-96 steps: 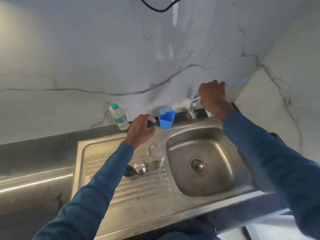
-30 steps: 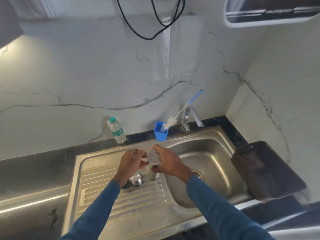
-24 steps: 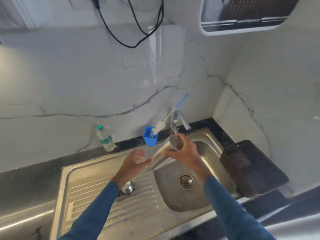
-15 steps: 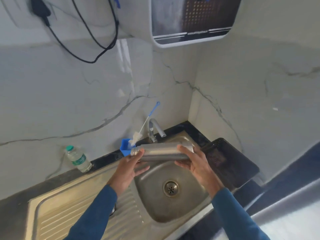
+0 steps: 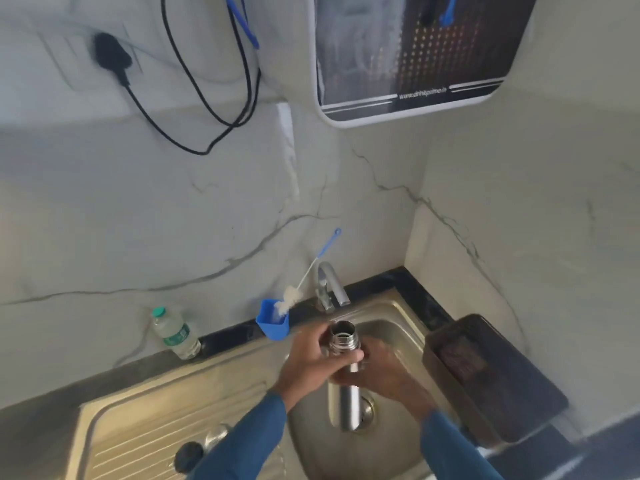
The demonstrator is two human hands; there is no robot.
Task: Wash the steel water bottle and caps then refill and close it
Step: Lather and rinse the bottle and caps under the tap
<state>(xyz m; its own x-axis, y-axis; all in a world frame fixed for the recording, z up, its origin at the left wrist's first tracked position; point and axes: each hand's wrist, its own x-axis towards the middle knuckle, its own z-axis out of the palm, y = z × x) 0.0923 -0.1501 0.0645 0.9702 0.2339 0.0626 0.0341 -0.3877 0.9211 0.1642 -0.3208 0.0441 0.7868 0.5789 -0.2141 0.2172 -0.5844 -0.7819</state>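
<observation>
We log one cylindrical steel water bottle (image 5: pixel 346 393), uncapped, upright over the basin of one stainless steel sink (image 5: pixel 166 410), its open threaded mouth facing up just below the chrome tap (image 5: pixel 329 282). Our left hand (image 5: pixel 308 358) curls round the bottle's neck; our right hand (image 5: pixel 377 372) wraps the body from the other side. Both grip the bottle.

On the sink's ribbed drainboard we count two caps: one round steel cap (image 5: pixel 216 434) and one black cap (image 5: pixel 188 457) beside it, partly hidden by our blue sleeve.

At the back of the dark stone tabletop (image 5: pixel 34 410): one small blue plastic cup (image 5: pixel 273 323) holding one white-bristled bottle brush with a blue handle (image 5: pixel 304 271), and one clear plastic water bottle with a green cap (image 5: pixel 175 334), its green label unreadable.

On the wall: one white-framed dark water purifier (image 5: pixel 408 53), printed with a blurred web address beginning "www.drinkprime". One black power cable (image 5: pixel 207 98) hangs from a plug. One dark rectangular tray (image 5: pixel 485 372) lies right of the sink.
</observation>
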